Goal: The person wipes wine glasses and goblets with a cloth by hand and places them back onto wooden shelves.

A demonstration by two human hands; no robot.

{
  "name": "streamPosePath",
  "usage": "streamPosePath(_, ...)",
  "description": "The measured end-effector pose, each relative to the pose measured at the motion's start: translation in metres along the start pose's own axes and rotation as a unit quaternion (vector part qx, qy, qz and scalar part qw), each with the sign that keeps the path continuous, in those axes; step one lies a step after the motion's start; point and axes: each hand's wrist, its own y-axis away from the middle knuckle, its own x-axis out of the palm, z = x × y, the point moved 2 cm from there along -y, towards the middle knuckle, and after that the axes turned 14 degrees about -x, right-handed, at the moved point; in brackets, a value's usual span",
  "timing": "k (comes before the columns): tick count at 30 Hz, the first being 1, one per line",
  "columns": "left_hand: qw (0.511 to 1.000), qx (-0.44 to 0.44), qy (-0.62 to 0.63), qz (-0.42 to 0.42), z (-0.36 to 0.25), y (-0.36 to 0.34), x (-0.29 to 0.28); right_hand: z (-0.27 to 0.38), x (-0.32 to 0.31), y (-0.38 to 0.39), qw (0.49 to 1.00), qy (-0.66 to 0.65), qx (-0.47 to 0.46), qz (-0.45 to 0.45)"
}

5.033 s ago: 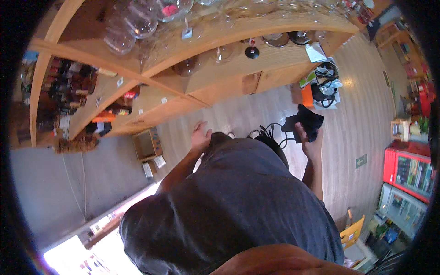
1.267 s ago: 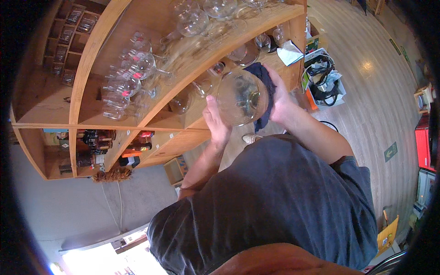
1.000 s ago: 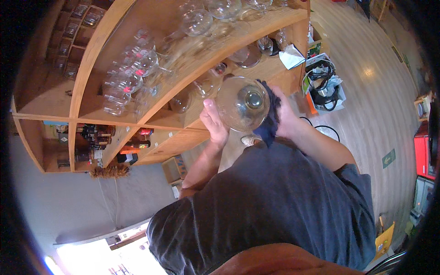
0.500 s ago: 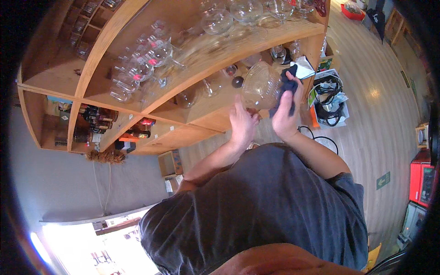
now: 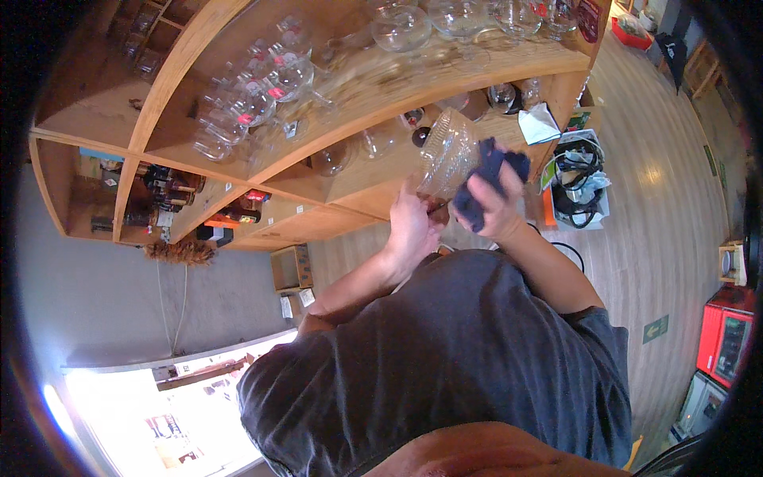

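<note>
A clear cut-glass bowl (image 5: 445,155) with a patterned wall is tilted in front of me, before the lower shelf. My left hand (image 5: 412,222) grips it at its near lower end, fingers curled round; part of the grip is hidden behind the hand. In my right hand (image 5: 497,205) is a bunched dark blue cloth (image 5: 506,165), closed between thumb and fingers. The cloth lies against or very close to the bowl's right side.
Stemmed glasses (image 5: 278,75) and round glass vessels (image 5: 401,30) crowd the upper wooden shelf (image 5: 445,83). A white cloth (image 5: 539,123) lies at the lower shelf's right end. Right of it, a white box of black cables (image 5: 576,187) stands on the floor.
The bowl has turned from its round face toward a side-on tilt. My right hand, formerly spread against the cloth, has closed round it and moved nearer the bowl.
</note>
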Motion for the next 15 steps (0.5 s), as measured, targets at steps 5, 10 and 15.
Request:
streamPosePath(5,0.998,0.061,0.015,-0.006,-0.021,0.006,-0.003,0.001,0.013,-0.045,0.794,-0.36,0.455,-0.179)
streamPosePath(10,0.936,0.251,-0.248,0.006,-0.045,-0.012,-0.042,-0.011,0.026,-0.029,0.313,-0.594,0.718,-0.186)
streamPosePath(15,0.833,0.321,-0.45,0.008,-0.064,-0.015,-0.072,-0.002,0.043,0.007,0.332,-0.607,0.719,-0.069)
